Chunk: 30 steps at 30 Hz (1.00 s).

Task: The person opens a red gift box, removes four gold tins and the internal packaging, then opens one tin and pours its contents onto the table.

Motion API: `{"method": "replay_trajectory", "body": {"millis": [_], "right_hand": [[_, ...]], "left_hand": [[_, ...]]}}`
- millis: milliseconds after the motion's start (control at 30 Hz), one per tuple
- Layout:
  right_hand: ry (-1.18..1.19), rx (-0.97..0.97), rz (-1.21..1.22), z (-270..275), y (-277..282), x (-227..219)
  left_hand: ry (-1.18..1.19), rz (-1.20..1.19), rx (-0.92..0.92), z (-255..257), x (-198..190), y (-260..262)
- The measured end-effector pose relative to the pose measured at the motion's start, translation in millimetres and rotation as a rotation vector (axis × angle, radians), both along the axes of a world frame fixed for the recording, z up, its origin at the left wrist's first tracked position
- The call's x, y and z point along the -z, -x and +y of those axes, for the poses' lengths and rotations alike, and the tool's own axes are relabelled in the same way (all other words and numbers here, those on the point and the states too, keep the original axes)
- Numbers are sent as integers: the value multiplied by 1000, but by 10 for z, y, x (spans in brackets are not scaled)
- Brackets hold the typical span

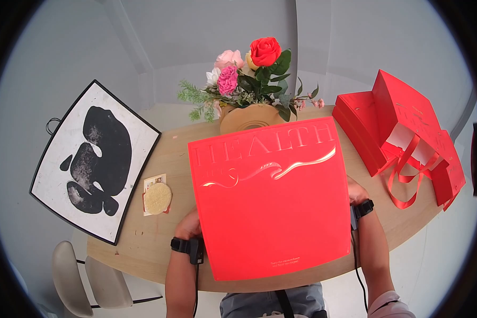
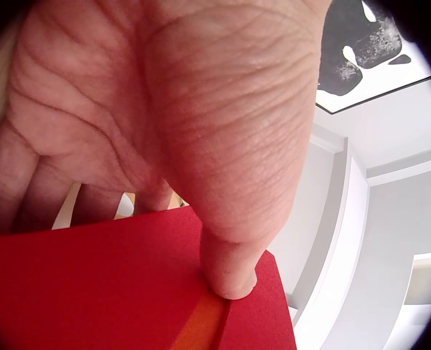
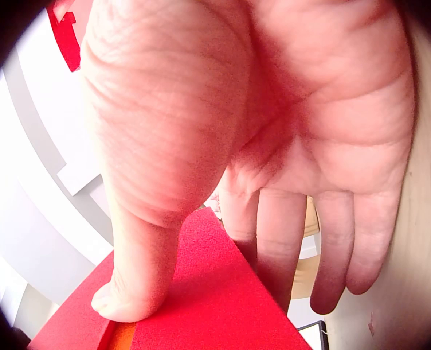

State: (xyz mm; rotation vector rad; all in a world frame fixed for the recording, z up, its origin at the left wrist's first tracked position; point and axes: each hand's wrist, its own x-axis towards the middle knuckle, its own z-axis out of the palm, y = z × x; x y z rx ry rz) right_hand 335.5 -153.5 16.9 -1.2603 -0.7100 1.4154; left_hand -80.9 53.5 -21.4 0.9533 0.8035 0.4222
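Note:
A large square red gift box [image 1: 273, 217] faces up between my two hands, embossed with HEALTH and a wavy gold line. My left hand [image 1: 188, 224] grips its left side, and my right hand [image 1: 357, 192] holds the right side. In the left wrist view, the thumb [image 2: 233, 273] presses the red side beside an orange strip, while the fingertips are hidden behind the box. The right wrist view has the other thumb [image 3: 139, 292] against the side at a similar orange strip. There the fingers [image 3: 281, 233] extend fairly straight past the box's edge, partly covered by it.
A flower arrangement [image 1: 265, 79] stands behind the box on the wooden table [image 1: 297, 280]. At the right are an opened red box and bag with ribbon handles [image 1: 403, 122]. A round woven pad [image 1: 157, 199] lies at left, near a framed black-and-white picture [image 1: 106, 159]. Chairs [image 1: 106, 281] stand front left.

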Motion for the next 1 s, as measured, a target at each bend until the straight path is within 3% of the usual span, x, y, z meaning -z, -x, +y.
{"method": "replay_trajectory", "body": {"millis": [367,533,733,900,1000], "right_hand": [[-9,-25,18,-12,-52,54],[45,51,-49,-2,122,-183],[-76,-14,50,-10,10,12],[-74,-3,34,11,40,-13],[-104,0,48,-16,36,-5]], "left_hand": [[24,-14,-21,-56,-68,-25],[-4,71,-55,-66,-151,-54],[15,66,-45,0,107,59],[2,129,-48,-42,-70,-12],[-4,35,-34,-41,-21,-1]]}}
